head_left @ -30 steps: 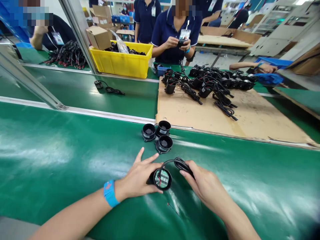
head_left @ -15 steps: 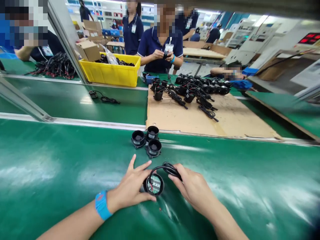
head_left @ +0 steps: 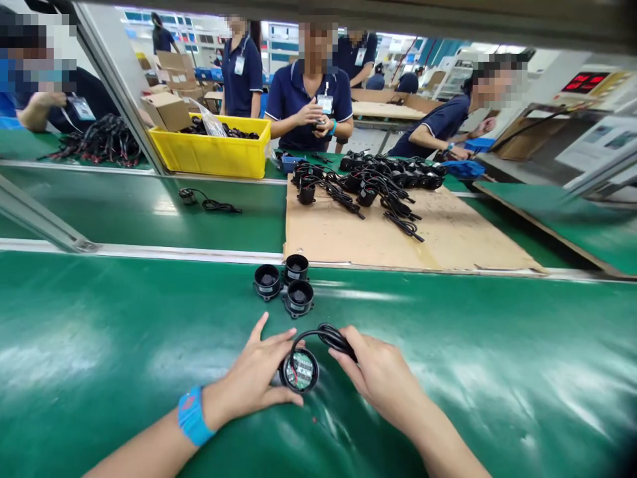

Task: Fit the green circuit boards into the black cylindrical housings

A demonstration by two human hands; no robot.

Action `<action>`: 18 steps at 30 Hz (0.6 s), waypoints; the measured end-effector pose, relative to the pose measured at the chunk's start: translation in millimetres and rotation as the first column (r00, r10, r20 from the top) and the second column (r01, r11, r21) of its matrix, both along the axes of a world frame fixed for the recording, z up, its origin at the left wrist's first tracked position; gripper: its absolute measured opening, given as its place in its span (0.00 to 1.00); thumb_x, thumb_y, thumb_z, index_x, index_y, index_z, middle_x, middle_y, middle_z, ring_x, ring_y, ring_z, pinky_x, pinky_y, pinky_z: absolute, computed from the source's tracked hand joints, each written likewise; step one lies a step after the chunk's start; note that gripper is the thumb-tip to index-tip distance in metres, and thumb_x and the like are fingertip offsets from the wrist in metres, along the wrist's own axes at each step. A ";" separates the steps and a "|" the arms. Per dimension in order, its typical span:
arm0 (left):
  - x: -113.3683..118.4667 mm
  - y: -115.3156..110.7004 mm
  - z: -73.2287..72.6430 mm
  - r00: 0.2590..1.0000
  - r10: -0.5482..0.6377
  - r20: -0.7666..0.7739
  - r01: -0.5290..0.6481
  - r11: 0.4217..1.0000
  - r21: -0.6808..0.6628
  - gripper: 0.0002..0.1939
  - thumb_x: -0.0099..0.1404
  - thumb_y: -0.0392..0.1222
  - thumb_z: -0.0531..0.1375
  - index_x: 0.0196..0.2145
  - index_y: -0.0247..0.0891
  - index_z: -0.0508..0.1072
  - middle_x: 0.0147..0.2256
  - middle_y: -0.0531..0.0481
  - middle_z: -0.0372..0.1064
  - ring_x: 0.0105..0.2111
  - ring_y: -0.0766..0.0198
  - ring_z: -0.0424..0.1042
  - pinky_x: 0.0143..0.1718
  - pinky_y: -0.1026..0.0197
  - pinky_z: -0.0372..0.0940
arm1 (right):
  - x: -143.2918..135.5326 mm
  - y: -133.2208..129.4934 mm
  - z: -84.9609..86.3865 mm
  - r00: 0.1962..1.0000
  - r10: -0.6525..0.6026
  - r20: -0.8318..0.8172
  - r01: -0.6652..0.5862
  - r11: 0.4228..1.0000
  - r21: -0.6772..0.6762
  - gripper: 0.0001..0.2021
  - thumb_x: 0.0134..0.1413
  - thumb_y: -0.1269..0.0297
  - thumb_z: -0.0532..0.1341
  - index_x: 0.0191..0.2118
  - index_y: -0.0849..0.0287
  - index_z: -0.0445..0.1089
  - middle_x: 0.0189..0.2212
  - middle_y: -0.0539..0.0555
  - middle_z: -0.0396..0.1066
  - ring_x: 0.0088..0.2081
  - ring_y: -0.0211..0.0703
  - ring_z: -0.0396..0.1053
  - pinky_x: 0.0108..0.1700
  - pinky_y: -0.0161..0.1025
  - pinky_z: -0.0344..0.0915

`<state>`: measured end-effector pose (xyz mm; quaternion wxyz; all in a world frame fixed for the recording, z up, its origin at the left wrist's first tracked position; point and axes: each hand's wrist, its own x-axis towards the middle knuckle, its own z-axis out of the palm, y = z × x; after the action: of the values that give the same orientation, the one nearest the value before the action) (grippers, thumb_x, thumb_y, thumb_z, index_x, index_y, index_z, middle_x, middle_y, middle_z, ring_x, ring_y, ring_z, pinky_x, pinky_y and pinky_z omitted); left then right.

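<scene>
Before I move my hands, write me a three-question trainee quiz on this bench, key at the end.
1. True or false: the right hand holds the coiled black cable.
2. Which shows inside the round black housing at the left hand?
A) a metal spring
B) a green circuit board
C) a yellow sponge
3. Fill in the number: just beyond the left hand, grouped on the green surface, stand ____ open black cups.

Key: 1 true; 2 B; 3 three
</scene>
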<state>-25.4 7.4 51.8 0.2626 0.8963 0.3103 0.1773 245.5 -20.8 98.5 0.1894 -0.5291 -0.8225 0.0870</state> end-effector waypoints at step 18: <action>2.4 5.8 0.4 0.998 0.051 0.028 -0.043 0.972 -0.232 0.44 0.57 0.66 0.70 0.63 0.41 0.65 0.61 0.36 0.70 0.67 0.42 0.63 0.71 0.24 0.36 | 34.7 8.6 -18.2 0.942 -0.049 0.332 0.068 0.997 -0.047 0.22 0.54 0.50 0.72 0.49 0.57 0.69 0.36 0.59 0.79 0.38 0.62 0.79 0.39 0.54 0.74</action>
<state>-23.0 13.2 52.2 0.3663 0.8488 0.3455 0.1613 280.2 -12.2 80.3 0.0363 -0.5656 -0.8238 0.0152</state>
